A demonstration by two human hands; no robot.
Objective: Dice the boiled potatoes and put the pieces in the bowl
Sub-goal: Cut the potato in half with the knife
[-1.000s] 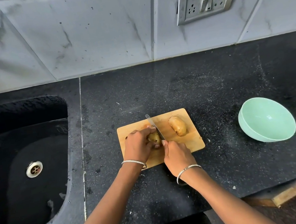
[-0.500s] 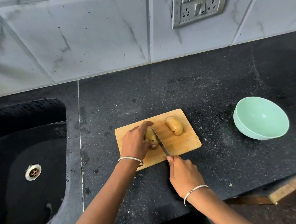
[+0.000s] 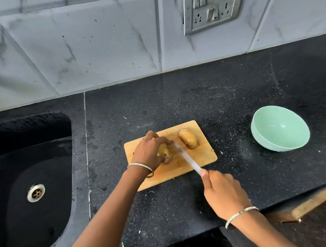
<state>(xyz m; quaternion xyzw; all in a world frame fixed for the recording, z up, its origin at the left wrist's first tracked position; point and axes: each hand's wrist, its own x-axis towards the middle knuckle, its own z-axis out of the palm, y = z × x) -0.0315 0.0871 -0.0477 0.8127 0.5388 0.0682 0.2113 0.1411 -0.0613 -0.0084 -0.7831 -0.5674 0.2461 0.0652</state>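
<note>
Left hand [image 3: 149, 151] grips one potato [image 3: 166, 154]; right hand [image 3: 223, 190] holds the knife [image 3: 187, 159]. The other potato [image 3: 188, 138] is whole and the bowl [image 3: 281, 126] empty, so dicing has barely begun.

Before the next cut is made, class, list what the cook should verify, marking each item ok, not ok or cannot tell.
1. Left hand grips the potato on the cutting board: ok.
2. Right hand grips the knife by its handle: ok.
3. Knife clear of the left hand: cannot tell, the blade is blurred.
4. Second potato lies apart from the knife: ok.
5. Bowl stands right of the board, with no pieces inside: ok.
</note>
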